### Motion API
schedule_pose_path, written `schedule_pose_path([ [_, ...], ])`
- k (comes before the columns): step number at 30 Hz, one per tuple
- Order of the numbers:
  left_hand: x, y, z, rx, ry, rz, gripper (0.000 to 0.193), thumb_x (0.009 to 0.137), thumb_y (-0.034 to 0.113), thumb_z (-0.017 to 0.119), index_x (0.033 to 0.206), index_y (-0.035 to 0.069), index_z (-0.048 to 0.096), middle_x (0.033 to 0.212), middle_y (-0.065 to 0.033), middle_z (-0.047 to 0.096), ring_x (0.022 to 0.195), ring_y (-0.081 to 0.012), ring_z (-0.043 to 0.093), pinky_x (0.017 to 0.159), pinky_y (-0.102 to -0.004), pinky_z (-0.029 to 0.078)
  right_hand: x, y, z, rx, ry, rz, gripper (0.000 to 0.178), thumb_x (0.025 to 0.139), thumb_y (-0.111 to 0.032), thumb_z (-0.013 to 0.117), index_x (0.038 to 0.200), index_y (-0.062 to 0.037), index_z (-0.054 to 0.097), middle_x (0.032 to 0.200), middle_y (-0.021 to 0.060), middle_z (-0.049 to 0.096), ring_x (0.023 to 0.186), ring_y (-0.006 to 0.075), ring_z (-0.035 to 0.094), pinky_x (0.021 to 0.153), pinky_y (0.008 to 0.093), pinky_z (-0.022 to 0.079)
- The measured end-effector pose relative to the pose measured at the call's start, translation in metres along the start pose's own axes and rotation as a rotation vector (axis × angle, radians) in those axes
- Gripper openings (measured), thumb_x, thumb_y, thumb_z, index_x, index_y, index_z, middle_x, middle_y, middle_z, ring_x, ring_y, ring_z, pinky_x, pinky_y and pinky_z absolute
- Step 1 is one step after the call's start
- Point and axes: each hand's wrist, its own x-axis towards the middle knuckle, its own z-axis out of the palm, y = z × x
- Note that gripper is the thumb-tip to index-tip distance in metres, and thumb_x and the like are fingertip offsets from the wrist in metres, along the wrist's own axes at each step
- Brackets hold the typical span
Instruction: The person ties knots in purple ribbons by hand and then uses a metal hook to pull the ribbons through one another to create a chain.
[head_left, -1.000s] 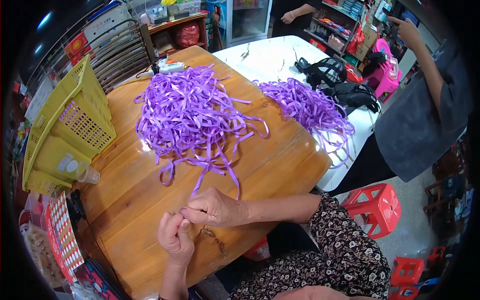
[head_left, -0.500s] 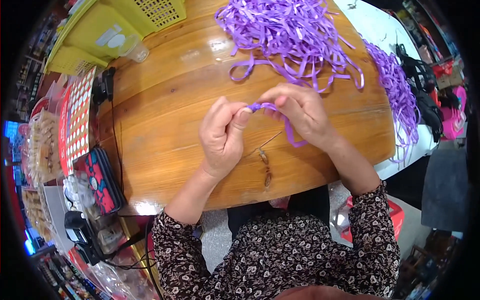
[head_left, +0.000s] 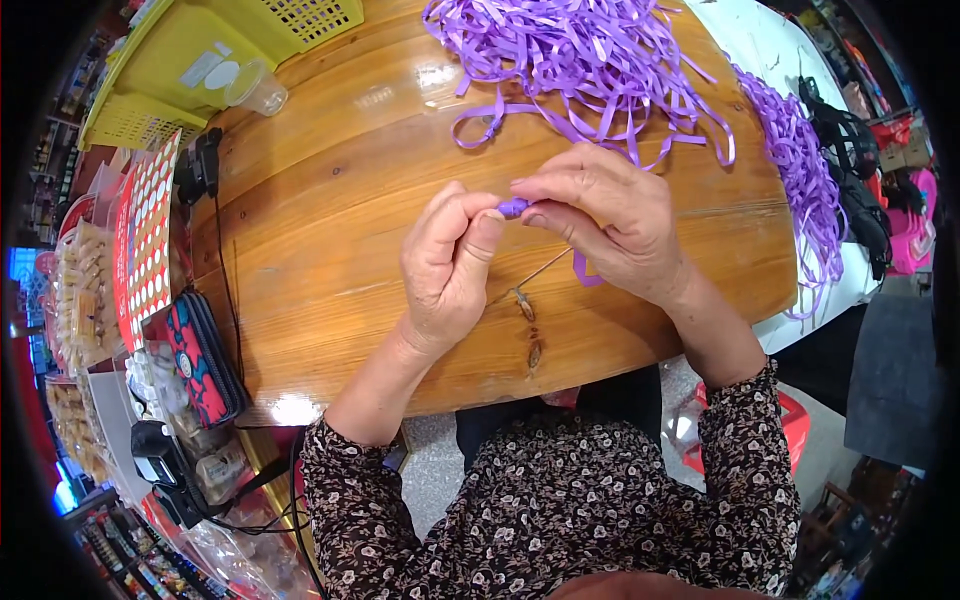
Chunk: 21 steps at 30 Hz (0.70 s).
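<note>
Above the middle of the table, a purple ribbon [head_left: 514, 208] is pinched between both hands, its short bunched part showing in the gap. My left hand [head_left: 447, 262] is closed with thumb and forefinger on one end of that part. From the other side, my right hand [head_left: 610, 218] grips it between thumb and fingertips. A loop of the ribbon hangs below the right palm. On the wood under my hands lies a thin stick-like tool [head_left: 545, 268]; its exact kind I cannot make out. Beyond the hands spreads a large tangled heap of purple ribbons [head_left: 590, 60].
A yellow plastic basket [head_left: 225, 60] and a clear plastic cup [head_left: 262, 90] stand at the far left. Along the left edge are a patterned wallet [head_left: 203, 360] and a black cable [head_left: 226, 260]. More purple ribbons [head_left: 800, 180] hang over a white surface on the right.
My right thumb and fingers have closed in on the bunched part of the ribbon beside the left fingertips. Less of the hanging loop shows. The left hand has barely moved.
</note>
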Motion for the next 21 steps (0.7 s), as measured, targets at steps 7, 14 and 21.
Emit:
schedule_pose_path([
  [7, 0.0009, 0.0043, 0.0005, -0.019, -0.011, -0.008, 0.009, 0.088, 0.006, 0.057, 0.089, -0.003, 0.058, 0.069, -0.0031, 0.043, 0.063, -0.0117, 0.041, 0.055, -0.0235, 0.034, 0.0027, -0.0004, -0.0044, -0.021, -0.011, 0.007, 0.026, 0.07, -0.001, 0.071, 0.096, 0.0, 0.067, 0.082, 0.0093, 0.064, 0.075, 0.0186, 0.062, 0.063, 0.0264, 0.049],
  [14, 0.0021, 0.0103, -0.0001, -0.212, 0.033, -0.174, 0.01, 0.089, 0.007, 0.059, 0.094, -0.002, 0.061, 0.077, 0.0001, 0.049, 0.066, -0.0067, 0.044, 0.059, -0.0193, 0.037, 0.0024, 0.0019, -0.0074, 0.069, -0.003, 0.057, 0.019, 0.073, 0.003, 0.069, 0.092, 0.0005, 0.066, 0.083, 0.0084, 0.064, 0.078, 0.0183, 0.061, 0.068, 0.0273, 0.048],
  [21, 0.0013, 0.0093, 0.0014, -0.288, 0.041, -0.231, 0.012, 0.088, 0.007, 0.061, 0.096, -0.001, 0.06, 0.081, 0.0011, 0.051, 0.071, -0.0043, 0.047, 0.061, -0.0167, 0.038, 0.0024, 0.0004, -0.0107, 0.124, -0.022, 0.138, 0.016, 0.075, 0.005, 0.067, 0.091, 0.0022, 0.065, 0.086, 0.0087, 0.063, 0.079, 0.0162, 0.06, 0.07, 0.0251, 0.046],
])
